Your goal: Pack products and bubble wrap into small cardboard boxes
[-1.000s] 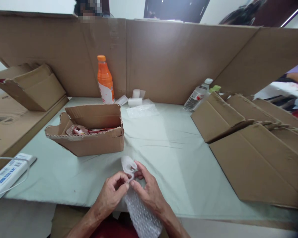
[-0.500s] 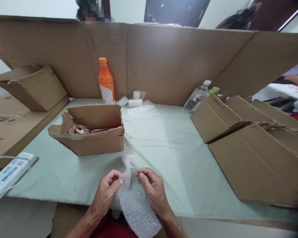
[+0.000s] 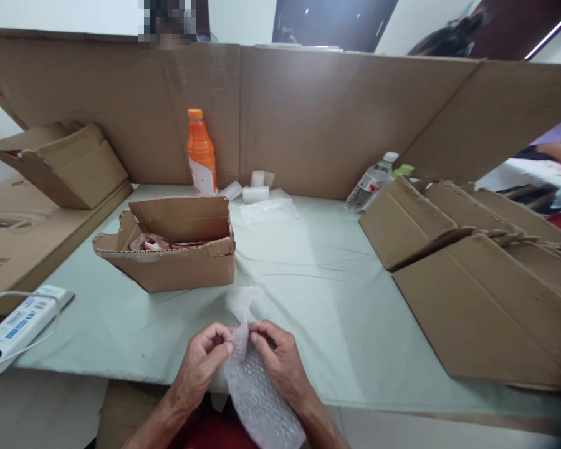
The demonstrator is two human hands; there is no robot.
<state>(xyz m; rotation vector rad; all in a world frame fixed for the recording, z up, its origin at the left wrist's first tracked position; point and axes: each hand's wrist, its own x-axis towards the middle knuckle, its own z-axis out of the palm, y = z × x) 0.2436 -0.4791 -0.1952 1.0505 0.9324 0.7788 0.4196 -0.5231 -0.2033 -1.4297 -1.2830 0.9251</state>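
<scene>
Bubble wrap (image 3: 264, 393) catching the light here, thin see-through plastic, glossy and knobbly all over; across to the open box (image 3: 187, 269), matt corrugated cardbd, rough ragged rim; same dull cardbd on the tall screen (image 3: 331, 118), mostly smooth; tablecloth (image 3: 318, 299) looks like matt fabric, finely creased; orange bottle (image 3: 200, 146), smooth shiny plastic; clear bottle (image 3: 368, 188), glossy, see-thru plastic w/ printed label; pwr strip (image 3: 25, 319), hard smooth plastic; and loose film (image 3: 267, 212), crinkly, translucent plastic!

Red garment (image 3: 210, 434), mostly hidden; forearms (image 3: 161, 415), hands (image 3: 196, 365), fingers (image 3: 219, 355) bare.
</scene>
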